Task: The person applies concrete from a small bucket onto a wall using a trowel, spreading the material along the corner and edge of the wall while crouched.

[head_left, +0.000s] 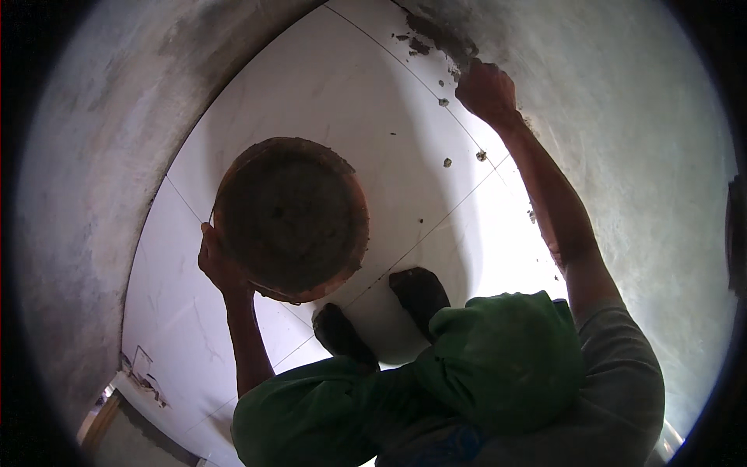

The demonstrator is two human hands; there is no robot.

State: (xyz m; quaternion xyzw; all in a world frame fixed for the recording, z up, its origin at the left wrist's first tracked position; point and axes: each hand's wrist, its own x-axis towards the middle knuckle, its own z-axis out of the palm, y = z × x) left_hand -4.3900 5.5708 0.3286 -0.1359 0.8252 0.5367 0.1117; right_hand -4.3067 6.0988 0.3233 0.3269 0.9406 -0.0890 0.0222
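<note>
My left hand (pixel 222 263) grips the near left side of a round reddish-brown bucket (pixel 359 233), its thumb sticking up along the outside. Dark grey wet mortar (pixel 292 210) fills much of the bucket. Stretched far out to the right, my right hand (pixel 488 92) is closed like a fist, close to the foot of the right wall. What it holds, if anything, is hidden. A patch of dark grey mortar (pixel 447 39) lies just beyond that hand, along the joint of wall and floor.
Bare plastered walls (pixel 85 194) curve up on both sides of white floor tiles (pixel 272 86). Small mortar lumps (pixel 447 163) are scattered near the right wall. My dark shoes (pixel 420 296) stand close to the bucket. Some debris (pixel 144 381) lies at the lower left.
</note>
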